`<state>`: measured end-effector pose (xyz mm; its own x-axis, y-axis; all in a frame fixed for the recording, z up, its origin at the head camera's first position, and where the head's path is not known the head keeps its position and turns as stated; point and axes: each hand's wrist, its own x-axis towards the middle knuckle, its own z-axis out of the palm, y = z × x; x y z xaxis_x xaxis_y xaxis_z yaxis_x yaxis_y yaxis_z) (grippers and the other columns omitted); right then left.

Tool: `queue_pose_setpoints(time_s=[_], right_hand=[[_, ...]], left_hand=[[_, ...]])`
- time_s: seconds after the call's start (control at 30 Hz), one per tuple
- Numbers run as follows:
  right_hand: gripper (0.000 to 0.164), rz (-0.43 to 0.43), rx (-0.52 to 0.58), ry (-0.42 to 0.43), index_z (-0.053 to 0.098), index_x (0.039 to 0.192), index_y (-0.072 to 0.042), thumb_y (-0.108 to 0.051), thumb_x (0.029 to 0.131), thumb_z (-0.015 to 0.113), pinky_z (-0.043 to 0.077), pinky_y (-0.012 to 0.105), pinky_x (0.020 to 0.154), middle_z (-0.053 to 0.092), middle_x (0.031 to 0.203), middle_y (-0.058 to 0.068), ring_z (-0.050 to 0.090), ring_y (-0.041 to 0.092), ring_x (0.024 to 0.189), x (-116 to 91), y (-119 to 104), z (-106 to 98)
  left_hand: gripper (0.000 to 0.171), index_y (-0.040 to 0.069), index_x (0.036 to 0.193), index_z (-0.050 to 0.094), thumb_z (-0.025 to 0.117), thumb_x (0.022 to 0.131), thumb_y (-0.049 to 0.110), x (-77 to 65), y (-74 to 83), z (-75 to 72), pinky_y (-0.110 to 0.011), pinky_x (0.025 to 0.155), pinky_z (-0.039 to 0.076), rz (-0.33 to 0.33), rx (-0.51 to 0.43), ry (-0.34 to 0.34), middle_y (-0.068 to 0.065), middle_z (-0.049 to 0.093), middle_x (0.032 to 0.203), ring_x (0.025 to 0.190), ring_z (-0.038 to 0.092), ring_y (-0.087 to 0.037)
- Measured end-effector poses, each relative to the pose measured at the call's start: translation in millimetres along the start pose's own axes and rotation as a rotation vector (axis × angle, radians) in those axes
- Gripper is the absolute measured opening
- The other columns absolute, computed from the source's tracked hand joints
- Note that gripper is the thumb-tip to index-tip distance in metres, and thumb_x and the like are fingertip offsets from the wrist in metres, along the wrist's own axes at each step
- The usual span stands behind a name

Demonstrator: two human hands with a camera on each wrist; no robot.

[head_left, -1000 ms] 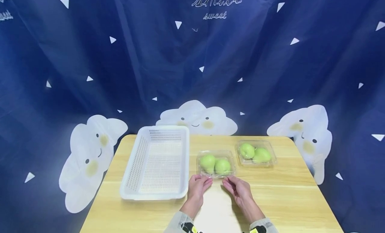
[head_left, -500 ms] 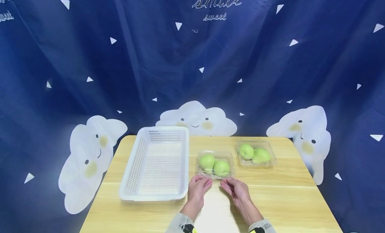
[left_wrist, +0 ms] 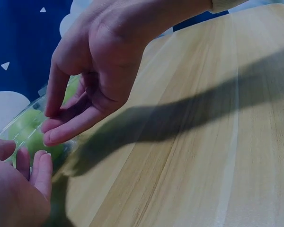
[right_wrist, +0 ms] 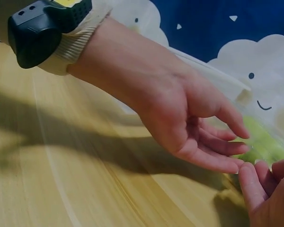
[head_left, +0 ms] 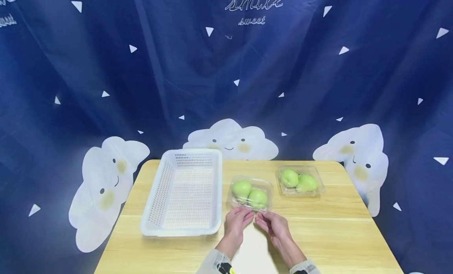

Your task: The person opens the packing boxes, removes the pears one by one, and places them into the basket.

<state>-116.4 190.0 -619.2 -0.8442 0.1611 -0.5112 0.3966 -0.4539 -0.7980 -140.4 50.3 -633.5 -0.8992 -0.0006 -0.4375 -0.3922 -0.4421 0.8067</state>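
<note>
A clear plastic clamshell box point(head_left: 262, 182) lies mid-table in the head view, with two green pears point(head_left: 242, 189) showing through it. At its near edge, my left hand point(head_left: 234, 223) pinches the rim between thumb and fingers. Close beside it, my right hand point(head_left: 276, 225) pinches the same edge. The right wrist view has the left hand point(right_wrist: 175, 109) reaching in from the left, its fingertips almost meeting those of the right hand point(right_wrist: 274, 196). In the left wrist view, the right hand point(left_wrist: 97, 71) overlaps part of the box and pears.
A white perforated plastic basket point(head_left: 217, 195) stands to the left of the box. Back right is a second clear box point(head_left: 320, 171) holding two green pears point(head_left: 307, 182). Behind the wooden table point(head_left: 336, 242) hangs a dark blue curtain point(head_left: 301, 69).
My right hand has moved left, nearer the left hand, which has shifted slightly right. The near box has turned a little and slid slightly left, its pears with it.
</note>
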Motion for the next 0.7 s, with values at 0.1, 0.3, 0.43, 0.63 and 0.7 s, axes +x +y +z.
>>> queue_pose_setpoints(time_s=[0.1,0.3,0.43,0.63,0.7], right_hand=[[0.028,0.003,-0.021,-0.013,0.059,0.122,0.016,-0.003,0.101,0.057,0.066,0.027,0.082,0.079,0.089,0.012,0.079,0.019,0.082,-0.8,2.2,1.7],[0.03,0.01,-0.051,-0.076,0.059,0.124,0.016,-0.003,0.101,0.055,0.066,0.027,0.084,0.08,0.093,0.013,0.079,0.018,0.085,-0.4,6.3,4.5],[0.029,0.017,-0.072,-0.089,0.06,0.122,0.015,-0.003,0.099,0.056,0.066,0.029,0.084,0.08,0.093,0.012,0.08,0.018,0.084,-1.2,8.4,6.4],[0.031,0.023,-0.093,-0.116,0.058,0.123,0.017,-0.004,0.099,0.059,0.067,0.03,0.084,0.08,0.091,0.011,0.079,0.017,0.082,-6.1,10.1,8.5],[0.031,0.025,-0.1,-0.127,0.058,0.122,0.017,-0.004,0.099,0.059,0.067,0.03,0.083,0.08,0.09,0.01,0.079,0.017,0.081,-6.9,9.8,8.3]], left_hand=[[0.035,-0.011,0.12,0.056,0.072,0.092,0.004,1.0,-1.0,1.8,-0.039,0.095,0.065,-0.002,0.001,0.0,-0.017,0.075,0.102,0.095,0.076,-0.024],[0.037,-0.009,0.119,0.058,0.075,0.091,0.009,0.7,-2.4,2.8,-0.034,0.092,0.065,-0.001,0.044,0.011,-0.019,0.075,0.106,0.093,0.075,-0.019],[0.038,-0.009,0.119,0.058,0.075,0.091,0.011,0.3,-3.0,2.6,-0.034,0.091,0.066,0.003,0.059,0.028,-0.018,0.074,0.107,0.094,0.075,-0.019],[0.036,-0.007,0.118,0.057,0.075,0.091,0.009,2.4,-3.5,0.2,-0.036,0.091,0.066,0.002,0.055,0.052,-0.016,0.073,0.103,0.09,0.074,-0.018],[0.035,-0.006,0.117,0.056,0.075,0.091,0.008,3.1,-2.5,-0.1,-0.036,0.09,0.066,0.001,0.042,0.053,-0.015,0.073,0.1,0.089,0.074,-0.018]])
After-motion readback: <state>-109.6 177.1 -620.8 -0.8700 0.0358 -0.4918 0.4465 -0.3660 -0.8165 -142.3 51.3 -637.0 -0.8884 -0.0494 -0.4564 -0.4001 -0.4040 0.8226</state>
